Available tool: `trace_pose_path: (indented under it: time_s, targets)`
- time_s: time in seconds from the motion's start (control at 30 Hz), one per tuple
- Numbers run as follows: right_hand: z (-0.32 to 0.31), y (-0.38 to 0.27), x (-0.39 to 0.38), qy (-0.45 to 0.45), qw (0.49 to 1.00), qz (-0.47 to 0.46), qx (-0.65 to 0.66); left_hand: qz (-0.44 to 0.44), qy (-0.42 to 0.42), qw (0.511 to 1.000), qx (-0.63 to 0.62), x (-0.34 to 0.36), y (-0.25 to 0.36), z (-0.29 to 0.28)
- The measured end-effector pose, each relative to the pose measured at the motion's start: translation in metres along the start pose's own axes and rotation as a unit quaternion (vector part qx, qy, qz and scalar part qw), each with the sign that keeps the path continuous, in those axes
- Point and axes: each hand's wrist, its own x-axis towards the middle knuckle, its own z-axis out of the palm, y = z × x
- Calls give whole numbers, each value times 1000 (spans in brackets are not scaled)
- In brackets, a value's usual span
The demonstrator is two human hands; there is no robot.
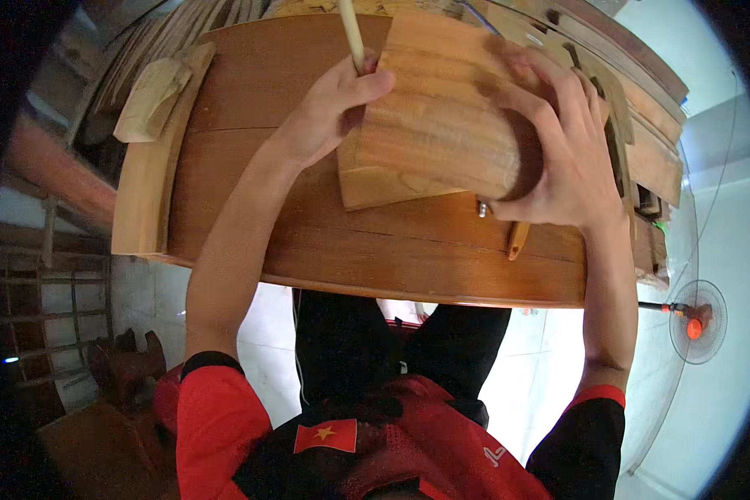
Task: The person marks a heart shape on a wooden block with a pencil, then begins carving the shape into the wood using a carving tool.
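A flat, light-brown wooden board (446, 108) is raised over the brown wooden table, one broad face toward me. My right hand (562, 137) is closed around its right side, fingers spread along the edge and thumb underneath. At the board's left edge, my left hand (337, 108) is closed on a thin pale rod (352, 37) that points up and away. Its thumb touches or nearly touches the board. Below the board a paler wooden piece (383, 190) shows; whether the two touch is hidden. An orange-brown handle-like tool (518, 241) and a small metal tip (482, 208) lie near my right wrist.
The brown table (392, 258) has a curved front edge close to my body. A thick wooden block (146, 196) stands on its left end, with an offcut (152, 98) on top. Boards (650, 142) are stacked at right. A fan (696, 323) stands farther right.
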Motion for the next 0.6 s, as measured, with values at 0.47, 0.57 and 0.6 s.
trace_pose_path:
  time_s: [0.47, 0.57, 0.6]
  targets:
    - [56, 37, -12, 253, 748, 315, 526, 56, 131, 990, -23, 11, 12, -28]
    - [59, 43, -22, 201, 737, 357, 538, 25, 120, 992, -22, 11, 13, -32]
    - [59, 44, -24, 184, 719, 372, 557, 38, 108, 993, -30, 10, 13, -31]
